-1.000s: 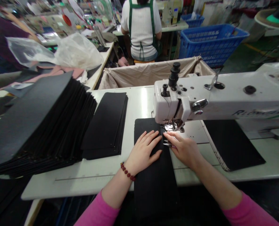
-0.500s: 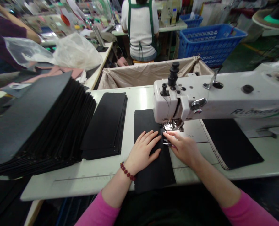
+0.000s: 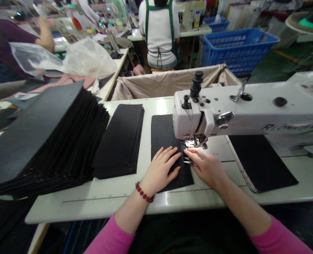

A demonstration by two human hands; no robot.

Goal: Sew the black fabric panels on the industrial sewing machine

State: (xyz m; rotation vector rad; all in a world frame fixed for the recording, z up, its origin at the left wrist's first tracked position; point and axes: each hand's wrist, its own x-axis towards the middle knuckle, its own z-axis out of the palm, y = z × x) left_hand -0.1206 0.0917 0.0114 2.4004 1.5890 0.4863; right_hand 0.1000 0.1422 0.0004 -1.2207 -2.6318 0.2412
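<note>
A flat black panel (image 3: pixel 161 130) lies under the head of a white sewing machine (image 3: pixel 241 109), its right edge by the lit presser foot (image 3: pixel 193 141). My left hand (image 3: pixel 162 168) rests flat on the panel, fingers spread. Just in front of the foot, my right hand (image 3: pixel 208 167) touches the panel's edge with its fingertips. Small thread snips (image 3: pixel 188 162) are tucked in that hand, blades pointing left; their grip is mostly hidden by the fingers.
A tall stack of black panels (image 3: pixel 63 141) and a smaller pile (image 3: pixel 121 137) stand left. More panels (image 3: pixel 264 162) lie right of the needle. Behind the table are a cloth-lined bin (image 3: pixel 146 86) and a blue basket (image 3: pixel 241 49). Two co-workers sit beyond.
The black panel has slid forward under the machine, away from me; its near edge now lies on the table. Both hands stay nearly in place. A co-worker's arm at left has moved.
</note>
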